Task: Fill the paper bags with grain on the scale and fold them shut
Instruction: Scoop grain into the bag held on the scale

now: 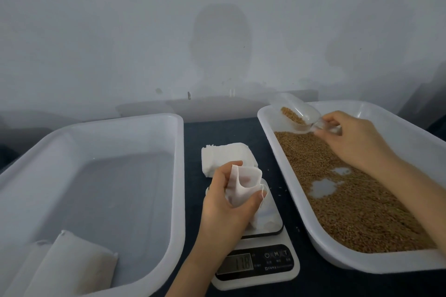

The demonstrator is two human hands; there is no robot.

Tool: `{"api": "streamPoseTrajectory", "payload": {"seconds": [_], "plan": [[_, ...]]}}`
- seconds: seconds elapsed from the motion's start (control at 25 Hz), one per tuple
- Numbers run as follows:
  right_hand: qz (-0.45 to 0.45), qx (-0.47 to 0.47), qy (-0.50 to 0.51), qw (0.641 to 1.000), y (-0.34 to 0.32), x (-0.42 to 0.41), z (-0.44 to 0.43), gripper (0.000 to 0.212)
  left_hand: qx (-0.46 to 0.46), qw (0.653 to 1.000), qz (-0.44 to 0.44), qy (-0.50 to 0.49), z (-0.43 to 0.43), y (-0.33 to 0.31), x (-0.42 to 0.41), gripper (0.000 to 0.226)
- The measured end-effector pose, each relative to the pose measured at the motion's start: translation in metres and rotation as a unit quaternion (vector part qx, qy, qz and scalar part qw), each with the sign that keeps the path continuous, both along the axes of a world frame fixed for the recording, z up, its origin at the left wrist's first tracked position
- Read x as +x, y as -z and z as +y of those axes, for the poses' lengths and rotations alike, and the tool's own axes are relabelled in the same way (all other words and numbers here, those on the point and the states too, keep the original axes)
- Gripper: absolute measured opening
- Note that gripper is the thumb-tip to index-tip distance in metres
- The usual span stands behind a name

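My left hand (224, 202) grips a thin white bag (243, 185) with its mouth held open, just above the platform of the white digital scale (270, 263), whose display shows digits. My right hand (350, 137) pinches the handle of a clear plastic scoop (298, 113) that carries a little brown grain, raised over the far end of the right tub. Brown grain (350, 200) covers most of that white tub (272, 152), with two bare patches showing. A stack of flat white bags (224, 154) lies behind the scale.
A large white tub (178, 176) stands on the left; two filled, closed bags (72, 267) lie in its near corner. The table top is dark blue (217, 130). A pale wall rises close behind the tubs.
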State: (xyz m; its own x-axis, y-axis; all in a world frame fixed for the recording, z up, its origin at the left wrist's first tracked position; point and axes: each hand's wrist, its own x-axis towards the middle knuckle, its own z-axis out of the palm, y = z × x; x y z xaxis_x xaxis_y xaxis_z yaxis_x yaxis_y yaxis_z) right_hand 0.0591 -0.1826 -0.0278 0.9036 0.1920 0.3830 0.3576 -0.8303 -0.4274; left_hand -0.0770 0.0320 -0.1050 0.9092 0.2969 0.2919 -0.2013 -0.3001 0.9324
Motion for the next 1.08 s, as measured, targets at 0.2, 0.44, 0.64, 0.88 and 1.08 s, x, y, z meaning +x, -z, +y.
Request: {"api": "streamPoseTrajectory", "payload": {"seconds": [0.2,0.44,0.64,0.88,1.08], "plan": [[-0.07,-0.033,-0.046,0.996,-0.006,-0.002,-0.005,0.033,-0.005,1.0,-0.006,0.007,-0.001,0.0,-0.001,0.048],[-0.18,-0.07,-0.133,0.972,-0.007,-0.002,-0.009,0.033,-0.02,1.0,-0.01,0.017,-0.001,-0.001,-0.001,0.047],[-0.236,-0.092,-0.182,0.95,-0.004,-0.001,-0.007,0.032,-0.033,0.999,-0.021,0.024,0.0,-0.001,-0.001,0.042],[-0.28,-0.121,-0.19,0.933,-0.007,-0.006,-0.004,0.032,-0.038,0.999,-0.023,0.02,0.001,-0.002,-0.001,0.042],[-0.312,-0.155,-0.193,0.917,-0.011,-0.01,0.002,0.042,-0.027,0.999,-0.019,0.0,0.005,-0.004,0.002,0.041]]}}
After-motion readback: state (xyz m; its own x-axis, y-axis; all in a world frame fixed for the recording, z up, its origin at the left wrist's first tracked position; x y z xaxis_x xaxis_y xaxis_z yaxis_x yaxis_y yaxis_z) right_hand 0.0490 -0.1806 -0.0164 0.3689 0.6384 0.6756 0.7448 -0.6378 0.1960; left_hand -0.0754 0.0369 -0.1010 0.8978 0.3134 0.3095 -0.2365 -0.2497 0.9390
